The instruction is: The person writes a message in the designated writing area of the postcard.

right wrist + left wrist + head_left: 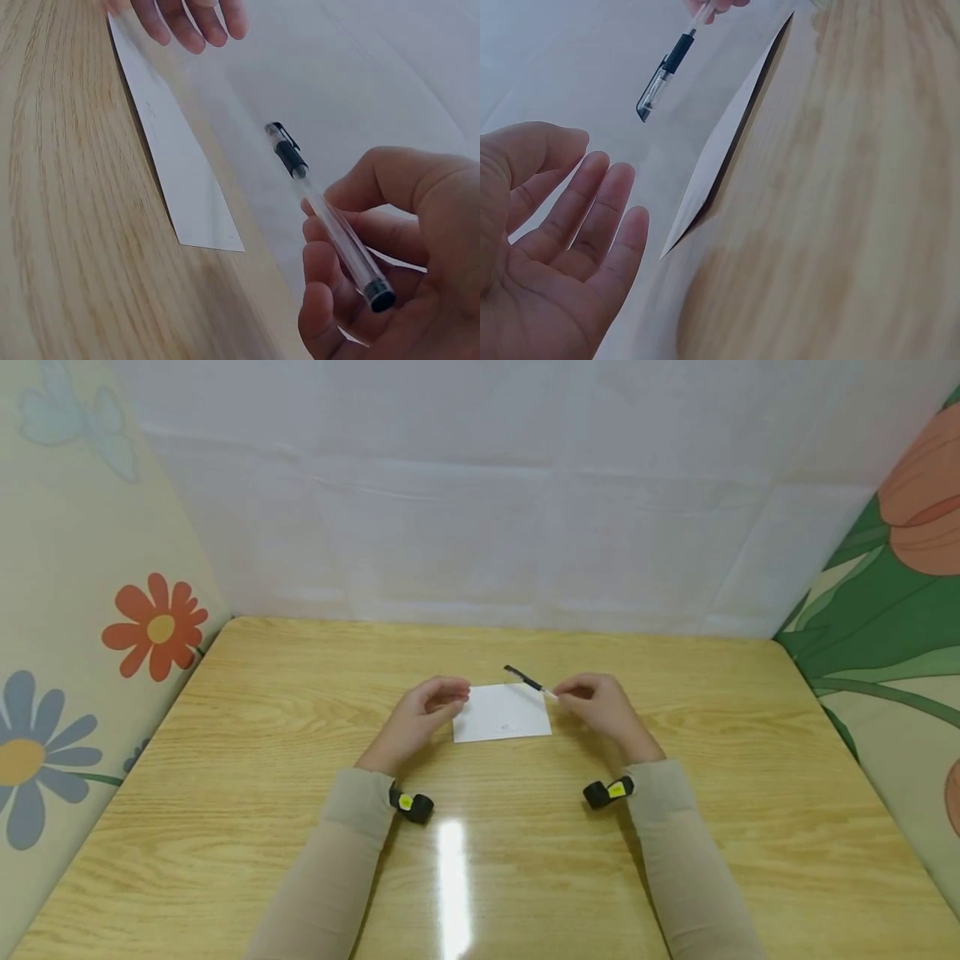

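Note:
A capped pen (530, 681) with a clear barrel and black grip hangs over the far right part of a white card (501, 717). My right hand (600, 706) holds it by the rear of the barrel, between thumb and fingers. In the right wrist view the pen (337, 225) slants across the fingers, cap end pointing away. At the card's left edge is my left hand (420, 714), its fingers loosely bent with nothing in them. The left wrist view shows the left hand (562, 232) with its palm visible and fingers apart, beside the card (720, 150).
The card lies on a wood-grain table (315, 693). A white cloth (450, 510) hangs behind the table, and flower-printed panels stand at the left and right. Each wrist wears a small black camera (422, 809). Light glares on the table's near part.

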{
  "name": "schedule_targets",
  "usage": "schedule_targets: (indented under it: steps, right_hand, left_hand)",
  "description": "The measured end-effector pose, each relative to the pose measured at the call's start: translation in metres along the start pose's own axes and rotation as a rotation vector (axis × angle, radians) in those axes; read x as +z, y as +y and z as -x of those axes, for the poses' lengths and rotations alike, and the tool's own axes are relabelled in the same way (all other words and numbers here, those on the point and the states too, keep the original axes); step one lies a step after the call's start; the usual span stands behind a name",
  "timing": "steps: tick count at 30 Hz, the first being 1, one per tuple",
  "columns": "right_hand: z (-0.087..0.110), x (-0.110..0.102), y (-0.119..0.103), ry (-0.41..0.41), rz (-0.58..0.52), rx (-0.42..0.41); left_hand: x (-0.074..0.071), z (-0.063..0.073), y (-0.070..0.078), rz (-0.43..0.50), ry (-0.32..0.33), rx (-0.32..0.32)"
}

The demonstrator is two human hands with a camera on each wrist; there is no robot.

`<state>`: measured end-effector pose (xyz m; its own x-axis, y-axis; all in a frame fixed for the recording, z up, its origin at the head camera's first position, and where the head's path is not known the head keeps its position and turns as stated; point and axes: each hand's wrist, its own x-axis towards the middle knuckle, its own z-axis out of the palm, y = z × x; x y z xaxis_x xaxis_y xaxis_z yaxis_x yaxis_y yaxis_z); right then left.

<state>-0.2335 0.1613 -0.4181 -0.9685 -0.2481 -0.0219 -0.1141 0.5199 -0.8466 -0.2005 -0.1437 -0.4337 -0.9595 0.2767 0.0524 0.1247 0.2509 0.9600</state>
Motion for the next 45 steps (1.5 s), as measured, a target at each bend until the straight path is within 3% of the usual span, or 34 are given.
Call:
schedule_targets:
  steps: [11, 20, 37, 45]
  right_hand:
    - [0.002, 0.006, -0.006, -0.096, -0.06, -0.101]
    - [0.004, 0.011, -0.007, -0.151, -0.104, -0.119]
    - [0.004, 0.013, -0.011, -0.116, -0.238, -0.082]
    - [0.003, 0.013, -0.011, -0.103, -0.31, -0.097]
  left_hand:
    - [0.002, 0.001, 0.003, 0.013, -0.007, -0.005]
    - [0.004, 0.0, 0.004, -0.03, -0.022, -0.005]
    - [0.007, -0.002, 0.0, -0.09, -0.079, 0.01]
    - [0.01, -0.004, 0.001, -0.077, -0.092, -0.01]
